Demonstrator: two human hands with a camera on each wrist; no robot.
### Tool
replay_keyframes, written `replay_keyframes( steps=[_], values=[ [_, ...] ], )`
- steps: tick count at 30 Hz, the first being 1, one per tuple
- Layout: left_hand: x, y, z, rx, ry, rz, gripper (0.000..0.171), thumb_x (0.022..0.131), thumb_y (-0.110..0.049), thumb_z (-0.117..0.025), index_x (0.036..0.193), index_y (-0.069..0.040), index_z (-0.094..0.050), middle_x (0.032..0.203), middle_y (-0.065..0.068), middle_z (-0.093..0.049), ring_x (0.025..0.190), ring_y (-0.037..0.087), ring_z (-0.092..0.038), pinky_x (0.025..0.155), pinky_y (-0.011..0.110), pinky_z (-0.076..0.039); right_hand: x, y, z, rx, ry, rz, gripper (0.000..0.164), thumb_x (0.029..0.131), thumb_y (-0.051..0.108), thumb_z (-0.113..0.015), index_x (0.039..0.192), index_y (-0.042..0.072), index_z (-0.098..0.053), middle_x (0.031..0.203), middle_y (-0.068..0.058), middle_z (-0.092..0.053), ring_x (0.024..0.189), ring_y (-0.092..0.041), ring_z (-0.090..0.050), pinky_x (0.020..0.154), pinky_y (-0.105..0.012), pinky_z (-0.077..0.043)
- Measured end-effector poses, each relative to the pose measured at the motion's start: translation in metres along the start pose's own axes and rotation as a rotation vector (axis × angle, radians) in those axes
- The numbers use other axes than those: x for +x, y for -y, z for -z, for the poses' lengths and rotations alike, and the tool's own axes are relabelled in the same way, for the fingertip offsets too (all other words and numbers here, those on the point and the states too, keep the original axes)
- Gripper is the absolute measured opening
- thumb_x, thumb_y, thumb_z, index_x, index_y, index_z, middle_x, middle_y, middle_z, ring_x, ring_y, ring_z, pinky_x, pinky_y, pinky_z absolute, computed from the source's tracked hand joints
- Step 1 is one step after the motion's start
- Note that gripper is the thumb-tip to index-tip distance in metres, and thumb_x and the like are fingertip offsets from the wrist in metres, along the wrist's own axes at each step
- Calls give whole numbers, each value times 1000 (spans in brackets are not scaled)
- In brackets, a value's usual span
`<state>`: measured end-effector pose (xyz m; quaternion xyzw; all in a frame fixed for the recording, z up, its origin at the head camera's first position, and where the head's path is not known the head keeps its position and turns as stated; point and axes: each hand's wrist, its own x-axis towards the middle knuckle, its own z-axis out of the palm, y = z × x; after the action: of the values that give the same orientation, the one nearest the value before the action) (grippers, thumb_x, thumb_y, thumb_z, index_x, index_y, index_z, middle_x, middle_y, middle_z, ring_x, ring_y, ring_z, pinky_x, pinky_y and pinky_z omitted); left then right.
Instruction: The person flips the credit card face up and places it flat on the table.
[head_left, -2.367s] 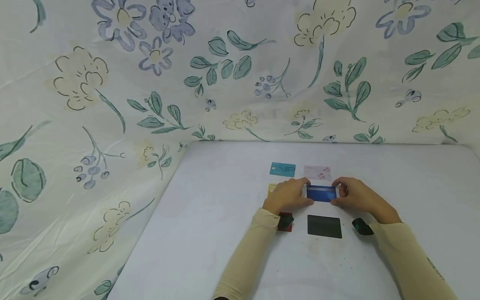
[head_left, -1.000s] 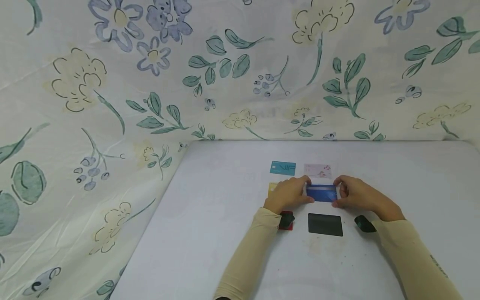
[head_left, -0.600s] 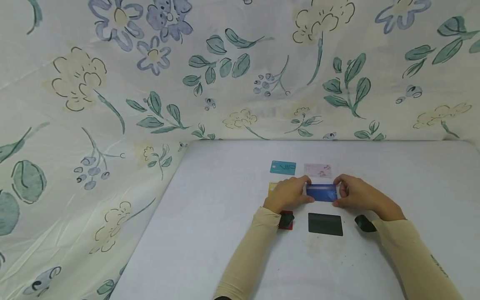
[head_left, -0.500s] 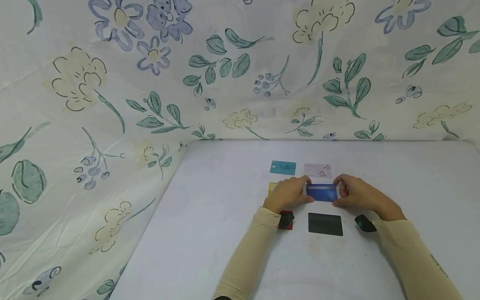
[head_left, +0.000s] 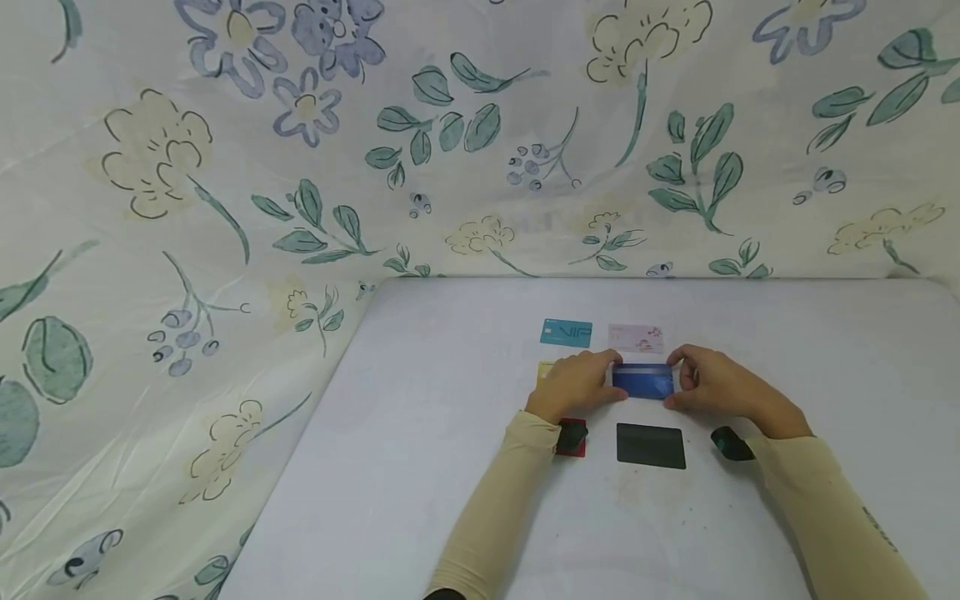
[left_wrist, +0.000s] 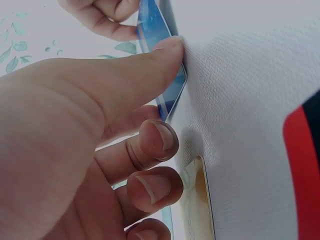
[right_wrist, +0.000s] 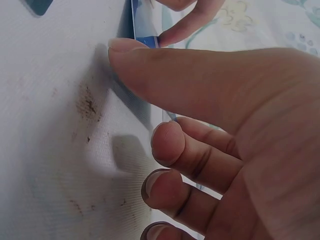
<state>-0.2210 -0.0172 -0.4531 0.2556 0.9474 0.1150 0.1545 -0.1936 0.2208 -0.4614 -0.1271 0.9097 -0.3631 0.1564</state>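
A blue card point(head_left: 642, 382) with a pale stripe is held between both hands in the head view. My left hand point(head_left: 576, 385) pinches its left end, thumb on the near corner and index finger on the far one. At the other end, my right hand point(head_left: 723, 387) pinches the card the same way. In the left wrist view the blue card point(left_wrist: 155, 30) stands tilted against the white surface, and the remaining fingers curl loosely below. The right wrist view shows the thumb over much of the card point(right_wrist: 146, 25).
Behind lie a teal VIP card point(head_left: 566, 333) and a pale pink card point(head_left: 635, 337). A black card point(head_left: 651, 446) is in front. The left hand and wrist partly cover a yellow card point(head_left: 543, 371) and a red card point(head_left: 574, 448). All are on a white table point(head_left: 420, 417).
Both hands keep their grip on the blue card, which now looks slightly differently tilted, its stripe dimmer. The view has shifted a little; the other cards stay in place.
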Motion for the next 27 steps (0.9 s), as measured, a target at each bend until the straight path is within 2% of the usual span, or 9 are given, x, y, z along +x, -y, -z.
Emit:
replay_keyframes(
  steps=[8,17,27],
  values=[
    [0,-1,1,-24,-2,-28,61,96,-45,-72,148,-20,-54,109,-2,-70,88,12,-59,77,27,-49,0,-1,2,11,2,5,66,85,22,-85,132,-8,-50,85,-5,-53,77,-17,-51,61,-25,-42],
    [1,-2,4,-85,-4,-28,61,95,-45,-73,148,-22,-54,97,-4,-65,84,12,-58,68,24,-46,-3,3,6,1,-3,10,66,84,23,-86,132,-7,-51,87,-5,-54,80,-18,-52,63,-26,-43],
    [3,-2,3,-83,-21,-89,64,94,-48,-73,149,-22,-52,94,-4,-63,83,9,-59,68,21,-46,-6,9,9,1,-13,39,63,85,19,-84,132,-7,-51,86,-5,-54,77,-17,-50,60,-25,-41]
  ],
)
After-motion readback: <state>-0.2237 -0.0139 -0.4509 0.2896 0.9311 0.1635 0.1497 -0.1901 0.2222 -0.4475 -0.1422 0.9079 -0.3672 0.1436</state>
